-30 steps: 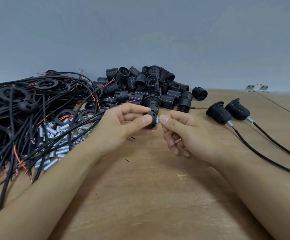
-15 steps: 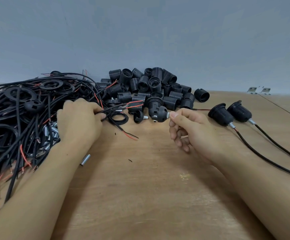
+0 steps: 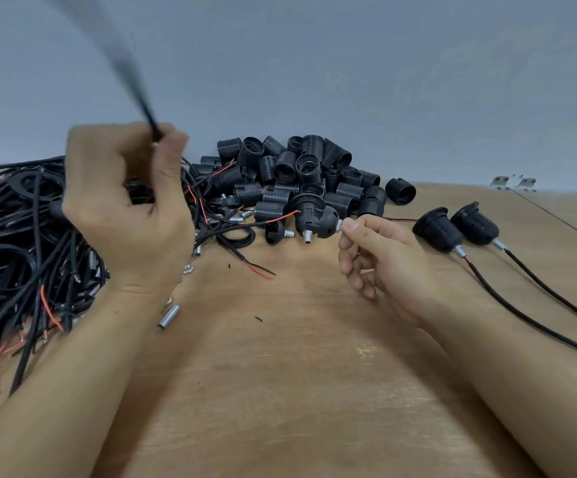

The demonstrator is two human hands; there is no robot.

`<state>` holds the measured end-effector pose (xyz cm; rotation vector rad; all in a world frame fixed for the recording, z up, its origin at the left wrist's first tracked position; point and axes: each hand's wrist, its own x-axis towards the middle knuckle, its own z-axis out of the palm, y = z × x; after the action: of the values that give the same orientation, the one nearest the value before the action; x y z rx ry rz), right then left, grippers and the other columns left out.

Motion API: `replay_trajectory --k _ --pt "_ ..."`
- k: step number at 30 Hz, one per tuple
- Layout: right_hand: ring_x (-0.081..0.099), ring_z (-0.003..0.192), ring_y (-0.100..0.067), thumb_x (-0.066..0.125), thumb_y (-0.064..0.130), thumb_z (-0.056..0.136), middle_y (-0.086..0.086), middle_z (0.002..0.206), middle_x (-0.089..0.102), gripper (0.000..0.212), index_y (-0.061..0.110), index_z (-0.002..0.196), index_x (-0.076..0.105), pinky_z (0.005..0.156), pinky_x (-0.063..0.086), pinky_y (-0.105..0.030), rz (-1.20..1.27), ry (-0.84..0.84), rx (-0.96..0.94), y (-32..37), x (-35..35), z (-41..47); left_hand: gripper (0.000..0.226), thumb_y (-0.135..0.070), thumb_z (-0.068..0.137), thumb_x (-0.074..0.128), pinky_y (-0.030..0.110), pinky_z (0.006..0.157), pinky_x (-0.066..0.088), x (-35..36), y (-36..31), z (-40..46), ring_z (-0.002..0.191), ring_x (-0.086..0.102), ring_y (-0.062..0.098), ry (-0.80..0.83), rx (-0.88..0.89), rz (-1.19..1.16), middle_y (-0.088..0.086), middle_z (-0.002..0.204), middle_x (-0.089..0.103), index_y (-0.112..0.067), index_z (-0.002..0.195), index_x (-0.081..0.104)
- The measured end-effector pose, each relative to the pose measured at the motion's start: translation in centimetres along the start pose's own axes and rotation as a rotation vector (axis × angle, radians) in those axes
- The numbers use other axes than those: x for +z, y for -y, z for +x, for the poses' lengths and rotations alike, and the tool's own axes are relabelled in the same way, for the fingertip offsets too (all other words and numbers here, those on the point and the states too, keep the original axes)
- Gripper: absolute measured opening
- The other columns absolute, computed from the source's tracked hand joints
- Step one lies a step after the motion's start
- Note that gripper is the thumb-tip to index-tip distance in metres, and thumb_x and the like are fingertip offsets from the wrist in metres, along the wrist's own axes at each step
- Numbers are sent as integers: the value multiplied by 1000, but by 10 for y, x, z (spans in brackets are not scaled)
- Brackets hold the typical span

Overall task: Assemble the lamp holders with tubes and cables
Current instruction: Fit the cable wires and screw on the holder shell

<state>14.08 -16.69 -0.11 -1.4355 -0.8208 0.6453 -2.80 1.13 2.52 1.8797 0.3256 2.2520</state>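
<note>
Left hand [image 3: 125, 208] raised, pinching a black cable [image 3: 142, 105]; right hand [image 3: 380, 260] pinching a lamp holder cap's tube.

Right fingertips [image 3: 349, 225] grip the metal tube end of the black cap [image 3: 326, 222], held just above the wooden table [image 3: 280, 391]. Behind lies the socket pile [image 3: 307, 177]; a cable tangle [image 3: 14, 243] sits left, two finished holders [image 3: 456, 227] right.

Cable heap [image 3: 21, 243] at tabletop [image 3: 297, 391] left, holder pile [image 3: 307, 181] behind centre, two assembled holders [image 3: 456, 225] right.
</note>
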Motion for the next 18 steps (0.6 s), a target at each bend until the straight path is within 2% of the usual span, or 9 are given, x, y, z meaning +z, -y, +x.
replay_trajectory --k 1,3,6,8,12,18 --pt "47 43 -15 57 35 95 -6 60 59 29 19 71 58 37 31 -20 9 2 -3 0 0 0 6 -27 101 60 35 64 49 2 -4 2 65 59 22 -46 -97 -93 -9 83 56 -22 98 58" --pt "46 43 -15 55 31 96 -6 60 59 28 17 72 57 37 31 -20 34 10 -11 0 -1 0 17 -29 103 53 37 60 51 5 -8 4 59 63 17 -108 -355 -262 -10 76 59 -12 99 50" --pt "46 44 -15 55 28 94 -7 60 58 25 17 71 57 37 31 -21 75 54 -8 0 -3 -1 15 -24 107 43 32 58 55 10 -9 0 53 66 16 -71 -730 -465 -4 69 65 -12 98 43" --pt "45 44 -16 55 28 89 -8 60 58 22 18 70 59 37 31 -20 122 104 -11 1 -4 -1 17 -24 108 41 29 59 56 14 -12 -7 54 68 16 -16 -910 -553 0 67 66 -14 94 43" --pt "44 42 -16 54 27 88 -9 58 57 23 19 67 60 38 30 -18 204 167 -34 1 -4 0 23 -28 107 41 27 63 57 16 -17 -10 62 71 18 30 -1099 -722 2 68 70 -13 91 47" --pt "44 43 -16 53 25 87 -9 57 56 24 20 65 60 38 29 -19 209 177 -32 -1 -5 2 24 -29 106 43 24 63 56 12 -13 -2 63 70 15 -100 -1255 -891 4 69 71 -13 89 46"
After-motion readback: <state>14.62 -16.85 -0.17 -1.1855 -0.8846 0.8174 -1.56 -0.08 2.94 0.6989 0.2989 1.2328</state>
